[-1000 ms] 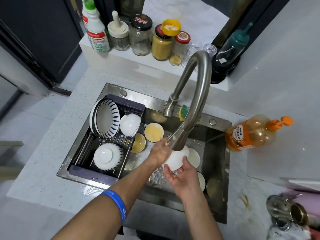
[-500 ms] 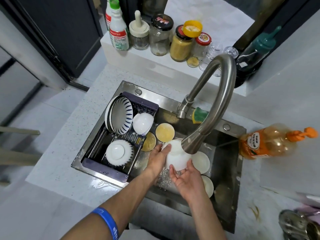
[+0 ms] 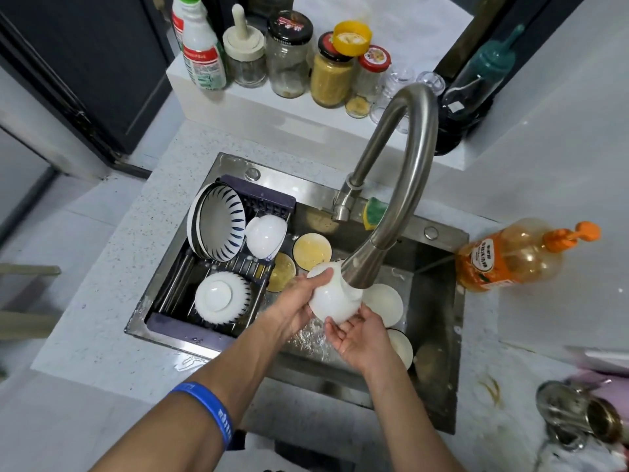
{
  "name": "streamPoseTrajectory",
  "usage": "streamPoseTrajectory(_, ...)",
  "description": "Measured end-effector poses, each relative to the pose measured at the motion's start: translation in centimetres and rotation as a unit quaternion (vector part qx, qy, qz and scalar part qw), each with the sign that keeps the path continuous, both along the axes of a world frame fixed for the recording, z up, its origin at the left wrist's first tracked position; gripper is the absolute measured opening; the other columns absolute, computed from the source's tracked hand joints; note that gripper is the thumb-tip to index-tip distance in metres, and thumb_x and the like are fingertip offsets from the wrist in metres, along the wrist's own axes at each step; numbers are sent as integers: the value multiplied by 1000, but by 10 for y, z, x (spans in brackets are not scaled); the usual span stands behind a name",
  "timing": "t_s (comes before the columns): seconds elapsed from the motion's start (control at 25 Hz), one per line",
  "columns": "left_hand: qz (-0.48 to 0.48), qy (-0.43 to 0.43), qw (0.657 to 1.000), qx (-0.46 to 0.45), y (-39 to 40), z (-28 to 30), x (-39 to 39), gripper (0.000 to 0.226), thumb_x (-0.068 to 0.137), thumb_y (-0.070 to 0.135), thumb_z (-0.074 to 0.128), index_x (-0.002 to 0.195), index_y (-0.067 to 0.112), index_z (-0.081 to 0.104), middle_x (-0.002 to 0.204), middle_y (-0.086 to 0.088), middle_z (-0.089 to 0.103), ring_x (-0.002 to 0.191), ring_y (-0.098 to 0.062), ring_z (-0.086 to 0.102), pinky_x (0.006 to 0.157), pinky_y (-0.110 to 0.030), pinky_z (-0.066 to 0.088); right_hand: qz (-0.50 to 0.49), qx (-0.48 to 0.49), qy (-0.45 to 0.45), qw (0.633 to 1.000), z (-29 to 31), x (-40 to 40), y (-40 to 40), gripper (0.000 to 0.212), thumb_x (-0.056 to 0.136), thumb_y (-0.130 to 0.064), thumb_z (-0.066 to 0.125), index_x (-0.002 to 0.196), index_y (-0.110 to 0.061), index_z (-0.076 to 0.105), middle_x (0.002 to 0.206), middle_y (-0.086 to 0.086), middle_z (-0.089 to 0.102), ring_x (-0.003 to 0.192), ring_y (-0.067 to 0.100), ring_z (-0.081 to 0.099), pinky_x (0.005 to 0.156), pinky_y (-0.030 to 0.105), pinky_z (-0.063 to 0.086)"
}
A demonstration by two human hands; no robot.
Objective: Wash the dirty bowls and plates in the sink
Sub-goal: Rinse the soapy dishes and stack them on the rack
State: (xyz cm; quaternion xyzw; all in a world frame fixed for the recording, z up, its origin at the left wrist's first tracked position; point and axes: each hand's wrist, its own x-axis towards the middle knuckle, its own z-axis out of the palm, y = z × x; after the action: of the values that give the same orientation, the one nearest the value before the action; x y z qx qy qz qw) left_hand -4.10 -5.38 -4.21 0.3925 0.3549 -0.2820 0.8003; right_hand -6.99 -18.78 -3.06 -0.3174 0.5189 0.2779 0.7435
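1. The counter is pale speckled stone; it wraps the sink on the left, near and right sides, and its bare left stretch is the widest open room
2. The sink is a steel rectangle with straight walls; its left half is filled by a rack, its right half holds loose dishes and water
3. The tap is brushed metal, arching high from the far rim and coming down over the middle of the basin, its head just above the held bowl
4. The rack is dark plastic with metal bars; a striped plate stands on edge at its far end, a small white cup leans beside it, and a ribbed bowl sits upside down nearer
5. The soap bottle is clear orange with a pump and lies on its side on the right counter, just past the sink rim
6. The white bowl is smooth and glossy, held tilted under the tap head, above the splashing water in the middle of the sink
7. The left hand curls round the bowl's left side, thumb up at the rim
8. The right hand cups the bowl from below, palm up, fingers bent against its underside
9. Two yellow-stained dishes lie on the far floor of the sink; white dishes lie right of the hands
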Motion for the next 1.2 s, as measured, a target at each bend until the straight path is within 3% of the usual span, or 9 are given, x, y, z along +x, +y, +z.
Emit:
streamPoseTrajectory(0.16,-92,-62,982,153,-6,17,2,41,75,7,83,114,11,69,112,-8,73,90,-17,68,74,-30,60,144,-176,-54,972,-4,-8,6,32,101,-37,49,123,-14,56,116,10,64,91,29,66,72,41,58)
streamPoseTrajectory(0.24,-228,-148,923,272,0,16,-4,42,71,7,86,110,14,73,111,-2,74,81,-8,65,74,-19,56,224,-416,-211,856,-6,-16,-4,26,100,-20,52,125,-26,55,122,-1,61,93,14,63,81,40,55)
streamPoseTrajectory(0.4,-500,-326,685,418,29,5,-8,30,75,13,84,103,15,75,116,1,72,103,-15,68,97,-31,53,535,-444,-442,567,-4,-6,-19,40,90,-17,60,128,-32,57,128,-10,56,94,8,57,80,29,48)
streamPoseTrajectory(0.6,-532,-422,444,584,47,9,-8,44,82,34,76,125,28,67,138,4,52,133,-23,35,114,-34,26,576,-495,-452,468,-12,-5,-23,19,89,-34,69,103,-21,69,98,-6,70,90,20,58,73,33,44)
streamPoseTrajectory(0.64,-505,-428,470,584,46,9,-13,51,82,32,77,131,27,63,145,3,47,136,-22,32,117,-33,22,564,-532,-461,432,-12,-11,-23,16,88,-31,70,98,-19,70,95,-5,70,87,22,57,71,35,45)
streamPoseTrajectory(0.72,-414,-396,621,535,49,3,-24,73,77,13,81,143,20,51,154,-5,37,140,-23,32,118,-25,18,531,-583,-485,378,-12,-21,-11,9,85,-24,75,90,-17,70,87,-3,69,79,23,56,65,36,47)
streamPoseTrajectory(0.88,-204,-257,851,411,54,7,-39,77,78,-16,65,147,11,42,147,-7,46,133,-16,46,112,-17,34,504,-645,-460,345,-5,-23,14,10,78,-16,81,80,-17,71,78,-2,67,72,22,55,62,32,48)
streamPoseTrajectory(1.04,-119,-185,905,365,57,12,-42,25,97,23,61,120,16,68,111,3,71,101,-8,61,95,-29,50,500,-661,-449,334,-10,-35,17,8,81,-19,79,81,-16,71,78,-2,67,73,23,54,60,34,49)
streamPoseTrajectory(1.2,-54,-148,932,327,55,10,-42,40,100,52,43,91,26,71,96,6,72,94,-10,64,94,-32,47,503,-674,-416,345,-9,-35,22,9,79,-19,80,79,-16,71,75,-2,66,71,23,54,57,32,48)
